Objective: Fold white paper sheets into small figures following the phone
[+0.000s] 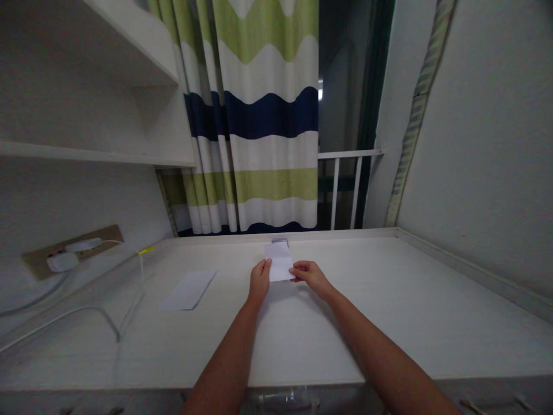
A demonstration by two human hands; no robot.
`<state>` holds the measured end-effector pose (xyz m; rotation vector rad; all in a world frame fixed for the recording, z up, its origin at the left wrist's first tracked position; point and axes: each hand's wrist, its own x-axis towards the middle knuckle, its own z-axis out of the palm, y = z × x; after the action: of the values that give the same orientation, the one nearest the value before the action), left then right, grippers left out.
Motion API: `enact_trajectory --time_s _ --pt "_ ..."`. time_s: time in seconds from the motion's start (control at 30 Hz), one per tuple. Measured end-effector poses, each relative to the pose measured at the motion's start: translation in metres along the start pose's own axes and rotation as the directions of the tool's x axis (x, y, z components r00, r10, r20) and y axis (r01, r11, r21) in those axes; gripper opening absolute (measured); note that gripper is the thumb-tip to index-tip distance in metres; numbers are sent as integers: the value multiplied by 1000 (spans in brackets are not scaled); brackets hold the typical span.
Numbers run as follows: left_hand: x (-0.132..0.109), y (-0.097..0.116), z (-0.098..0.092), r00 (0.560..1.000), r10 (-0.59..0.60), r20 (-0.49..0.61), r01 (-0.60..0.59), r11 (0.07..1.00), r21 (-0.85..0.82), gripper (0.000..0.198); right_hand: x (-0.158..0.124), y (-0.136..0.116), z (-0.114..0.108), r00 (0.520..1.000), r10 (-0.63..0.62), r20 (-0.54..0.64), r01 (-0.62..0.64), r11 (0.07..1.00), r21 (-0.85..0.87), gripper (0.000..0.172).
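Both of my hands hold a small white sheet of paper (280, 262) above the white desk (389, 311), near its far edge. My left hand (260, 280) pinches the sheet's left side. My right hand (309, 274) pinches its lower right edge. The paper stands tilted up from the desk. Just behind its top edge sits a small metal clip-like object (280, 241). A second white sheet (189, 290) lies flat on the desk to the left, away from both hands.
White cables (86, 311) run across the desk's left side from plugs in a wall socket strip (71, 252). Shelves (95, 153) hang on the left wall. A striped curtain (259, 132) and a white railing (345, 190) stand behind the desk.
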<state>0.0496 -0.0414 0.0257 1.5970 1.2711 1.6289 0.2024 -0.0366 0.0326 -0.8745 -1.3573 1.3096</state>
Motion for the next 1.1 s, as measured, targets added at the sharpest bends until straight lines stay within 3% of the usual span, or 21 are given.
enact_trajectory --time_s 0.2,0.4,0.6,0.77,1.1 --pt "-1 1 1 1000 9 17 -10 999 52 34 -1 -1 -1 1000 -24 19 24 999 -39 31" --pt "-2 1 2 993 6 120 -13 998 61 34 4 -2 -5 990 -74 -118 78 996 30 31" --pt "-2 0 3 993 -7 121 2 999 39 35 3 -3 -5 993 -69 -94 72 997 28 28" --pt "-2 0 4 990 -5 140 -2 999 51 37 5 -2 -6 981 -77 -179 88 995 56 31" --pt "-2 -2 4 982 -10 190 3 999 40 37 5 -4 -7 968 -88 -236 113 989 95 30"
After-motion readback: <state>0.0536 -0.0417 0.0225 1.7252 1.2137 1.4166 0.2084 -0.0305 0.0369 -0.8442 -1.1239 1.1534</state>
